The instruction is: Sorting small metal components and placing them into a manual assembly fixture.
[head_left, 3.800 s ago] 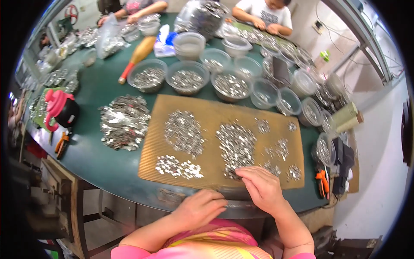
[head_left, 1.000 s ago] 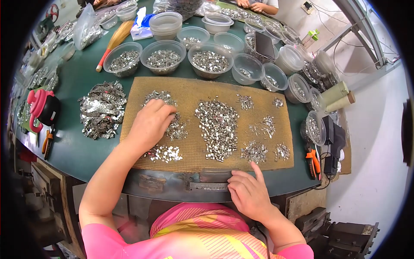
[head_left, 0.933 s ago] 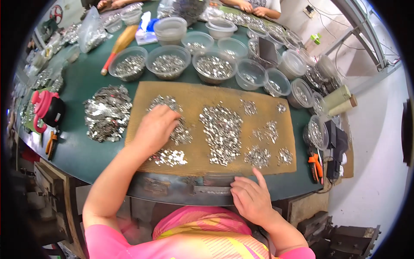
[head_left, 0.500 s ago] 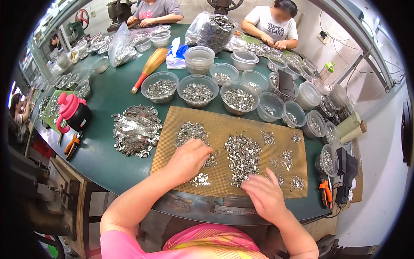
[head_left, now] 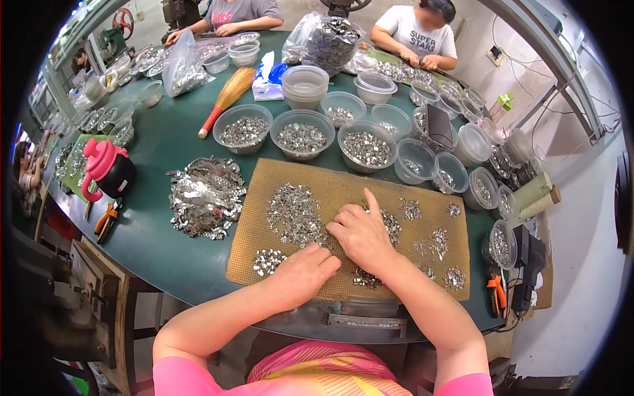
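Note:
A tan ridged mat (head_left: 422, 198) carries several heaps of small shiny metal pieces. My right hand (head_left: 363, 241) lies over the middle heap of metal pieces (head_left: 392, 231) and hides much of it. One of its fingers points away from me, while the others bend down toward the left, their tips hidden. Close by, at the mat's front, my left hand (head_left: 307, 274) has its fingers curled together; whatever they may hold is out of sight. Beyond it spreads a looser heap of metal pieces (head_left: 294, 212), and left of it sits a small heap (head_left: 268, 262).
Left of the mat is a big pile of metal strips (head_left: 207, 198). Clear plastic bowls (head_left: 302, 135) of metal pieces line the far side. A pink-lidded jug (head_left: 109, 168), a brush (head_left: 228, 99) and orange-handled pliers (head_left: 495, 295) lie around. Two people work across the table.
My right hand has moved left and away from me onto the middle heap. My left hand has come back toward me and right, off the left heap. The view has shifted slightly.

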Action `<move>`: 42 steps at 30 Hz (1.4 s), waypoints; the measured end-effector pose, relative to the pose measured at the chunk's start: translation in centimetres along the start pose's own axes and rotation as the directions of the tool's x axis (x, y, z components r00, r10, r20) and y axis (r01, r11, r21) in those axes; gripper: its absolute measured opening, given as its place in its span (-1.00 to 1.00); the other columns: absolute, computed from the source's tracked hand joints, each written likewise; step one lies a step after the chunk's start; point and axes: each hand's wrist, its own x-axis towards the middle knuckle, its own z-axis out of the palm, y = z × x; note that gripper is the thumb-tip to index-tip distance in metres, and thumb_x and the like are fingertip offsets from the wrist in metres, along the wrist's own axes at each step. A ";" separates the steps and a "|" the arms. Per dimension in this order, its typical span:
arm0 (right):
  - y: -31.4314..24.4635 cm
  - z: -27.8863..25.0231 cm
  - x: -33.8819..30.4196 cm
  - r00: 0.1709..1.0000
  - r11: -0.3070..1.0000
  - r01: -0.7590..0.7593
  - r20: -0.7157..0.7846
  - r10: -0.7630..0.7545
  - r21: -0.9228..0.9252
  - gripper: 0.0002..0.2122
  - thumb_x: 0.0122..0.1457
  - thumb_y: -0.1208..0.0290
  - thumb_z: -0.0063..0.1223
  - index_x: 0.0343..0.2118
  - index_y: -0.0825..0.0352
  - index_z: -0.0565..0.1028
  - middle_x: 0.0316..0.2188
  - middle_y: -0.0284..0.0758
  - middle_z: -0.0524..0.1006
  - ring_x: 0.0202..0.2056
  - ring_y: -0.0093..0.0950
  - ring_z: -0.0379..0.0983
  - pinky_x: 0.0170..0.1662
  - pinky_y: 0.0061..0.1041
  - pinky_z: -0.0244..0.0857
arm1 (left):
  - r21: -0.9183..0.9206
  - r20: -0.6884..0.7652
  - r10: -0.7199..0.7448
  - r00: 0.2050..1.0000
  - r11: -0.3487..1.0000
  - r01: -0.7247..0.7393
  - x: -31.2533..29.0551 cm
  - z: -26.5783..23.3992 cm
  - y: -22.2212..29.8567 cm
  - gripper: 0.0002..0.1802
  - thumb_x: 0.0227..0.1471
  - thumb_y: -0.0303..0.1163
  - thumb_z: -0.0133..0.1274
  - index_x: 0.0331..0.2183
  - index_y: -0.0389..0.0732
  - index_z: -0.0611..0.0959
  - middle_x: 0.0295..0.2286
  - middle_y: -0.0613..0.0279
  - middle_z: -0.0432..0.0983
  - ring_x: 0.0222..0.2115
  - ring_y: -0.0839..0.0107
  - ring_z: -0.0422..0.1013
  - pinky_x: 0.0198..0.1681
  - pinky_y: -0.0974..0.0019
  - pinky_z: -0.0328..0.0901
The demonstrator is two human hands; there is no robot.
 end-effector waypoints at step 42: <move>-9.6 -7.7 -17.0 0.917 0.879 -0.372 -0.024 0.397 0.299 -0.83 0.09 0.60 0.26 -0.26 0.27 0.53 -0.20 -0.33 0.65 -0.04 -0.31 0.58 0.30 0.03 0.13 | -0.406 0.075 -0.239 0.968 0.880 0.248 -1.7 0.8 5.3 -0.89 0.13 -0.46 0.20 -0.27 -0.22 0.63 -0.39 0.12 0.57 -0.33 0.08 0.52 -0.25 0.09 0.40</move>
